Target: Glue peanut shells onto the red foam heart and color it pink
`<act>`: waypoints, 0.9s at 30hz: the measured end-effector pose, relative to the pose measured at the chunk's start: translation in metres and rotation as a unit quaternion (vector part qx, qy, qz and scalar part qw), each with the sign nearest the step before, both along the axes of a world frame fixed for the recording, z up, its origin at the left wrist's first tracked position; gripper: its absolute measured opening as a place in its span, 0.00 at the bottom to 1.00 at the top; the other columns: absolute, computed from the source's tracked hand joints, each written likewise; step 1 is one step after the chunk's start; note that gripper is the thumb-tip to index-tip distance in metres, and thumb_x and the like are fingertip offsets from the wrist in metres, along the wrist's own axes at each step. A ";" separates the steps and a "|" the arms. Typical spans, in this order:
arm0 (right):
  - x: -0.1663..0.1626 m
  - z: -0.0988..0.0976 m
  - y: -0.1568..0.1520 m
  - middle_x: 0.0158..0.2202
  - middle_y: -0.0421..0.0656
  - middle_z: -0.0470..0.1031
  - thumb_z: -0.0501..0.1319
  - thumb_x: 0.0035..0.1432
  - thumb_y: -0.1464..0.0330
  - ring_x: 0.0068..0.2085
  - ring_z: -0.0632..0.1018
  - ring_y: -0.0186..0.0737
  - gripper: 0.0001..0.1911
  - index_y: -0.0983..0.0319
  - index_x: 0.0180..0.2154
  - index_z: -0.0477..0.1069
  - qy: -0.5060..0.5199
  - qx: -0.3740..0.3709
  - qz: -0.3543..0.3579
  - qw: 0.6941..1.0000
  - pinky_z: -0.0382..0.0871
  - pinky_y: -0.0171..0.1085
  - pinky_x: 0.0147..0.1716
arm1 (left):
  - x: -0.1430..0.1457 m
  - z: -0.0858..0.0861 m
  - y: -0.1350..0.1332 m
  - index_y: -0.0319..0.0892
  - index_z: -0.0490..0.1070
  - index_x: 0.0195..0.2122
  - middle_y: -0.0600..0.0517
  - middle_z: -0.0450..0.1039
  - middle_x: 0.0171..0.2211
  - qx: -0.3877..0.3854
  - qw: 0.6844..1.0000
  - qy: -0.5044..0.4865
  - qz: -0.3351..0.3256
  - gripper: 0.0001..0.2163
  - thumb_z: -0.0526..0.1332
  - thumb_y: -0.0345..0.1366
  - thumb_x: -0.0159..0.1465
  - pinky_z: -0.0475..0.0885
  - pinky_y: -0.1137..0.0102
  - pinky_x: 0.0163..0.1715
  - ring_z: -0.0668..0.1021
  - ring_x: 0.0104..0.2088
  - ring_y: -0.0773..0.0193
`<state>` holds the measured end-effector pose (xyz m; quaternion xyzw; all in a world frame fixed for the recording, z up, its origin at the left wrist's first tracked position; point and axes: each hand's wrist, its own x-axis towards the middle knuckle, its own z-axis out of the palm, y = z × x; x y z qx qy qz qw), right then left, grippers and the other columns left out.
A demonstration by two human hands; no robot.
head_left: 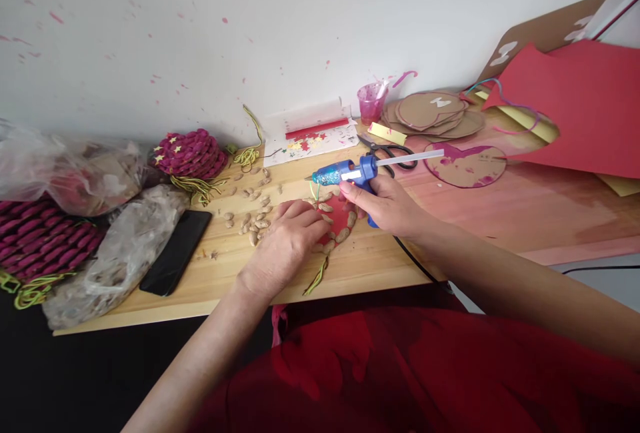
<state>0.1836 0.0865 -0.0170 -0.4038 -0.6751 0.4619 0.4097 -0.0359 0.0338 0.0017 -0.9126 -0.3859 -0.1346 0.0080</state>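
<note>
My right hand is closed around a blue glue gun with a clear glue stick poking out of its back; its nozzle points left, just above a red card piece edged with peanut shells. My left hand rests palm down on the wooden table, fingers curled and pressing at the left edge of that red piece. Whether the fingers pinch a shell is hidden. Loose peanut shells lie scattered just left of the hand. A yellow-green cord trails from under the piece.
A black phone and plastic bags lie left. Magenta woven pieces sit at the back left. Black scissors, a pink cup, cardboard discs and red paper fill the back right.
</note>
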 end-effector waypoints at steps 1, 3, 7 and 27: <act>0.000 0.001 0.000 0.27 0.39 0.72 0.59 0.65 0.48 0.29 0.70 0.35 0.24 0.61 0.30 0.70 0.001 0.003 0.002 1.000 0.62 0.37 0.30 | 0.000 0.001 0.001 0.45 0.78 0.44 0.48 0.80 0.40 -0.001 1.000 0.008 -0.006 0.09 0.58 0.31 0.71 0.67 0.58 0.50 0.75 0.47 0.54; 0.000 0.001 -0.001 0.27 0.39 0.71 0.59 0.65 0.48 0.29 0.69 0.35 0.23 0.61 0.30 0.70 0.004 0.005 0.002 1.000 0.62 0.37 0.30 | -0.001 0.003 0.002 0.44 0.77 0.45 0.49 0.80 0.41 -0.006 0.999 0.024 -0.021 0.08 0.58 0.32 0.72 0.67 0.58 0.50 0.75 0.47 0.55; 0.000 0.002 -0.001 0.27 0.39 0.72 0.59 0.65 0.48 0.29 0.69 0.35 0.23 0.60 0.30 0.70 0.002 -0.002 0.003 1.000 0.61 0.37 0.30 | -0.001 0.007 0.005 0.44 0.77 0.44 0.49 0.79 0.41 -0.008 0.998 0.045 -0.038 0.08 0.58 0.31 0.71 0.67 0.59 0.49 0.75 0.48 0.54; 0.001 0.018 -0.006 0.33 0.43 0.76 0.63 0.60 0.46 0.30 0.77 0.36 0.23 0.61 0.33 0.72 0.135 -0.087 0.017 0.987 0.67 0.34 0.24 | -0.006 0.006 0.001 0.43 0.82 0.36 0.50 0.81 0.33 -0.233 0.858 -0.437 0.136 0.03 0.70 0.35 0.61 0.75 0.67 0.37 0.79 0.34 0.62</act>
